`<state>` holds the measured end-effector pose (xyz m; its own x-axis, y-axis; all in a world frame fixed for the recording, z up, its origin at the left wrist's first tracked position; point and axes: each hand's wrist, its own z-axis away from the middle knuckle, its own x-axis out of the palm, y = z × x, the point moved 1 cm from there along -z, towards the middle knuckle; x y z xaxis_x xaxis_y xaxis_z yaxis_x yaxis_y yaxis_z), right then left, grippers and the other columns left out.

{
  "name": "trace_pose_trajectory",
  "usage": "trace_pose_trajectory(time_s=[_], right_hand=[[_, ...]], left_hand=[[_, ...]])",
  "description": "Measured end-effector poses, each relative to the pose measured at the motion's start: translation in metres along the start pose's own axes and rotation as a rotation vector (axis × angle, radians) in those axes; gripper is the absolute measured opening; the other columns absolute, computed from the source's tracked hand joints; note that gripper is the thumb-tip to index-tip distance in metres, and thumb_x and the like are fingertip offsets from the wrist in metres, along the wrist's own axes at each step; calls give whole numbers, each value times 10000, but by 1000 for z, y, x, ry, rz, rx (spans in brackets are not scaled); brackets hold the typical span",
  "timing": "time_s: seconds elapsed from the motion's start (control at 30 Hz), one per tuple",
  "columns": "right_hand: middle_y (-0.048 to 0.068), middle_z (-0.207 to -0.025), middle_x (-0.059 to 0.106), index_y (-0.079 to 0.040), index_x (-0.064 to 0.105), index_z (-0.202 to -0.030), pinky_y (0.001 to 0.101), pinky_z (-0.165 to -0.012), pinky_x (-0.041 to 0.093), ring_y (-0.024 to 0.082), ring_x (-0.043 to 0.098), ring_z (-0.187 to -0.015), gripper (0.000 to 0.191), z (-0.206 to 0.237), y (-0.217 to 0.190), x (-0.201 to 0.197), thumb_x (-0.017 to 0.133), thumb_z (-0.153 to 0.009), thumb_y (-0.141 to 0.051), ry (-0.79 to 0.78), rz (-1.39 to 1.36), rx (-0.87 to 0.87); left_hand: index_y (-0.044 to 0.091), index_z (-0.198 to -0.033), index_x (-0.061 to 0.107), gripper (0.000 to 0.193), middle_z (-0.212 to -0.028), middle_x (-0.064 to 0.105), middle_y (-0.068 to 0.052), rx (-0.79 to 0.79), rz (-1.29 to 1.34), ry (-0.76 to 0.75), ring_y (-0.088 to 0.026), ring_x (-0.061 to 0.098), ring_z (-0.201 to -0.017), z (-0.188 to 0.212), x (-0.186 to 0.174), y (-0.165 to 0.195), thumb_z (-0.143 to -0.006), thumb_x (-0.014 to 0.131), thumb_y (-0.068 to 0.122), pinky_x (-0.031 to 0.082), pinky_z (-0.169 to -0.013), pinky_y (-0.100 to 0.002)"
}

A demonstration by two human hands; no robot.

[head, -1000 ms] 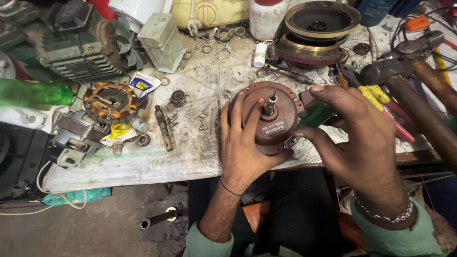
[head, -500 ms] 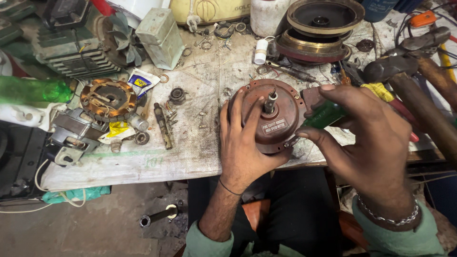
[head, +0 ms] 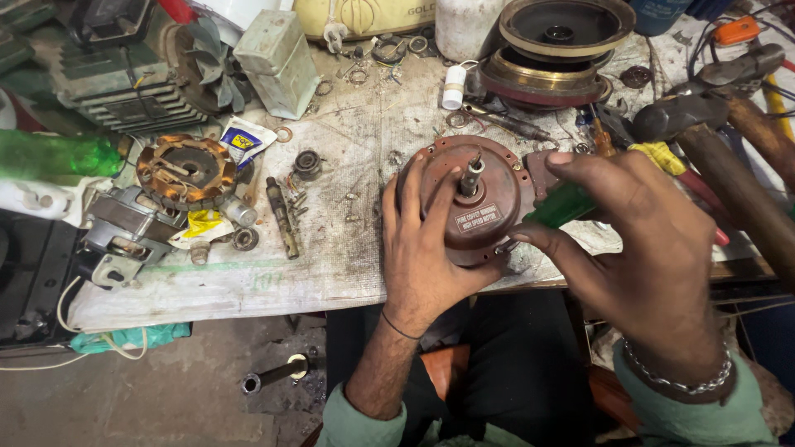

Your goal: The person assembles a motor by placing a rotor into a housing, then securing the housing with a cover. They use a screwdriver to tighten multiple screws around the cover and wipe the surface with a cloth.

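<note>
Since a second ago, barely shifted: left hand (head: pixel 426 248) still pressed open against the reddish-brown motor housing (head: pixel 489 203) at the counter (head: pixel 331 273) edge, right hand (head: pixel 642 248) gripping the green-handled screwdriver (head: pixel 561 207) closer in.

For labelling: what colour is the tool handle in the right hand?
Translucent green handle, seen in the head view.

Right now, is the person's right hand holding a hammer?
No: the right hand grips a green-handled tool beside the round red motor, while the hammer lies untouched on the bench.
</note>
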<state>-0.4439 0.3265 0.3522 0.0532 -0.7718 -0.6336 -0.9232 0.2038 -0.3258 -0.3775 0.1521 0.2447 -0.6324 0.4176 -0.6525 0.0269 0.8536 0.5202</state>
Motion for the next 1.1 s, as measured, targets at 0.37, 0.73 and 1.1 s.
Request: trace_pose_trajectory(time_s=[0.37,0.73,1.1], right_hand=[[192,-1110,678,-44,436,-1411,345,-775,594,273,700,-969,768,3,6,2,872,-779,-37,-31,28,-118],[211,-1129,654,-9,373,-1392,355,-830,630,266,718,-1011,712,4,12,5,795,-819,29,-98,-125,-114],[165,-1144,719,-14,471,-1390,325,-858,638,240,762,-1005,700,16,2,8,842,-798,43,-65,-113,54]], left_hand=[[81,-1441,516,1115,-1586,289,-254,-15,10,-15,-505,277,-1465,-1,0,1,-502,977,467,334,-1166,-683],[71,-1430,528,1103,-1579,305,-250,14,0,15,-507,290,-1464,-2,-2,2,-527,989,505,319,-1184,-673],[82,-1437,529,1130,-1580,334,-235,1,10,31,-479,329,-1456,-1,-6,9,-481,1005,452,343,-1195,-617]])
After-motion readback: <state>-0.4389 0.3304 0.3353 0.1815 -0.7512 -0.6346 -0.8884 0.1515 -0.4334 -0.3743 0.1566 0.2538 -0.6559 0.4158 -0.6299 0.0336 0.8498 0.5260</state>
